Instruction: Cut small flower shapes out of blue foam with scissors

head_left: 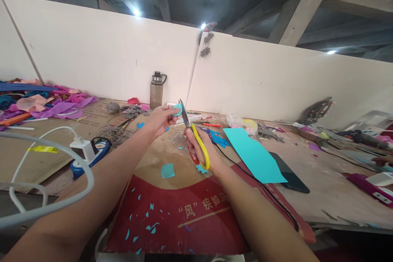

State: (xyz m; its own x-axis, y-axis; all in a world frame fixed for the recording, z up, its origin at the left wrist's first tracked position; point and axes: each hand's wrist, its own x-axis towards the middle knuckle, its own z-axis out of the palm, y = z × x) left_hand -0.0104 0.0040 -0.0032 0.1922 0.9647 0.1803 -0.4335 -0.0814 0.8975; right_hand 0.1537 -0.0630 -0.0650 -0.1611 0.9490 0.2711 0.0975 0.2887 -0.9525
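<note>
My left hand [162,118] pinches a small turquoise foam piece [177,109] held up over the table. My right hand [199,147] grips yellow-handled scissors [196,135], blades pointing up and meeting the foam piece. Below the hands lie a cut turquoise scrap [167,170] and many tiny turquoise clippings on a red printed sheet [184,213]. A larger turquoise foam sheet [253,153] lies to the right, partly over a dark phone [291,176].
A grey water bottle [156,89] stands by the white partition wall. Pink and purple scraps [46,104] pile at far left. A white charger and cable [80,149] lie left. Glue gun, tools and clutter [353,137] fill the right side. A black cord [260,184] crosses the table.
</note>
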